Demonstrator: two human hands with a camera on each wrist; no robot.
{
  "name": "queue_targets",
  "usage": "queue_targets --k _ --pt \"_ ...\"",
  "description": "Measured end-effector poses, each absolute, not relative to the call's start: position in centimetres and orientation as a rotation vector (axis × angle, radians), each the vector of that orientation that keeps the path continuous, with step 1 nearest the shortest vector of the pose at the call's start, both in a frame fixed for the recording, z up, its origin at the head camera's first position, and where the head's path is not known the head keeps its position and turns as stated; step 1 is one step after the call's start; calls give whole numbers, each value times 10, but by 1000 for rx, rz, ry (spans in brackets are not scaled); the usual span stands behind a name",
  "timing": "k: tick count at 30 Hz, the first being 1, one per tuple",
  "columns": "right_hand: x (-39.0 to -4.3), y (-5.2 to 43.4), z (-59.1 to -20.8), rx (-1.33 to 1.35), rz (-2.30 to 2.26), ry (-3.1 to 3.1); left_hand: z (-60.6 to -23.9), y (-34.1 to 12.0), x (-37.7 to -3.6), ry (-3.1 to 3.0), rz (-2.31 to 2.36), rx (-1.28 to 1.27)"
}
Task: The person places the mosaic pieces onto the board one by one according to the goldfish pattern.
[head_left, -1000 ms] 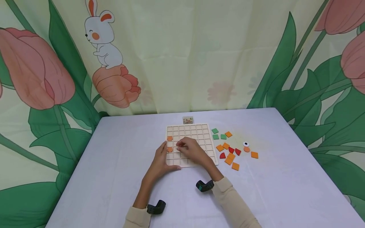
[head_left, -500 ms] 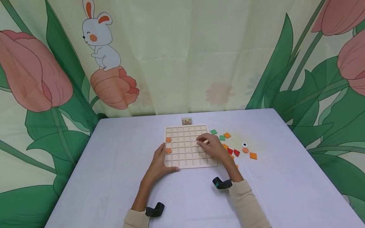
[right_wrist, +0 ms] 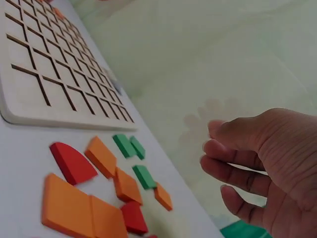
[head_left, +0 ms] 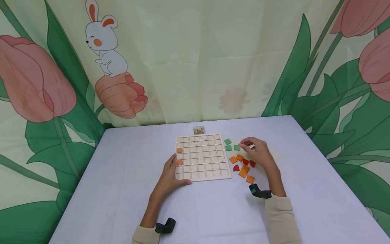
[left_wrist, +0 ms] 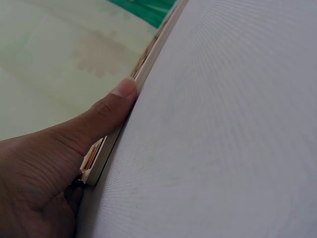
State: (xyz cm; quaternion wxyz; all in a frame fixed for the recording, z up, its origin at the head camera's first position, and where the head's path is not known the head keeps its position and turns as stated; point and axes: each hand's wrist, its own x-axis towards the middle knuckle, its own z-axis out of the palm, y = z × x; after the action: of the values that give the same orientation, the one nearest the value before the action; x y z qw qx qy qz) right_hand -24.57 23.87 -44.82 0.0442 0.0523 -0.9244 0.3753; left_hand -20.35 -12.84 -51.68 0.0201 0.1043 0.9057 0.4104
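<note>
Bracing the board (head_left: 202,157) at its near-left corner: left hand (head_left: 168,176), thumb laid along the near edge, fingers against the left edge. Thumb and fingers spread apart, bearing on the two edges; left wrist view confirms thumb contact with the near rim. Board lies flat on the white tablecloth (head_left: 213,210), a pale grid of square cells. Two orange discs (head_left: 179,150) sit in its leftmost column, one farther than the other, apart.

Right hand (head_left: 259,150) is to the right of the board, over the far part of the loose pieces. Fingers loosely bent, held slightly apart; right wrist view shows nothing between thumb and fingertips. In the head view the fingertips overlap the far orange square (right_wrist: 163,197); contact cannot be told.

Loose pieces, right of board: three green pieces (head_left: 228,148) grouped at the far end, just left of the right fingertips. Nearer, more orange squares (head_left: 233,160), two of them adjoining, mixed with three red pieces (head_left: 236,167); the leftmost red has a curved edge.

Small patterned item (head_left: 199,130) just beyond the board's far edge; details too small to read. Black wrist devices (head_left: 260,191) on both arms, beige sleeves (head_left: 283,217). Backdrop at the far side: pale curtain (head_left: 182,61) printed with a rabbit and tulips.
</note>
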Motion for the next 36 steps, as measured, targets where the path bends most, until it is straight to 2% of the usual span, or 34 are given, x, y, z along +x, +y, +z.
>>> queue_targets --k 10,18,36 --pt "-235 291 -450 -57 1107 -2865 -515 -129 -206 2811 1293 380" --pt "-231 315 -459 -101 1184 -3011 -514 -129 -206 2823 1291 380" --pt "-230 325 -478 -87 1208 -3165 -516 -129 -202 2799 1271 336"
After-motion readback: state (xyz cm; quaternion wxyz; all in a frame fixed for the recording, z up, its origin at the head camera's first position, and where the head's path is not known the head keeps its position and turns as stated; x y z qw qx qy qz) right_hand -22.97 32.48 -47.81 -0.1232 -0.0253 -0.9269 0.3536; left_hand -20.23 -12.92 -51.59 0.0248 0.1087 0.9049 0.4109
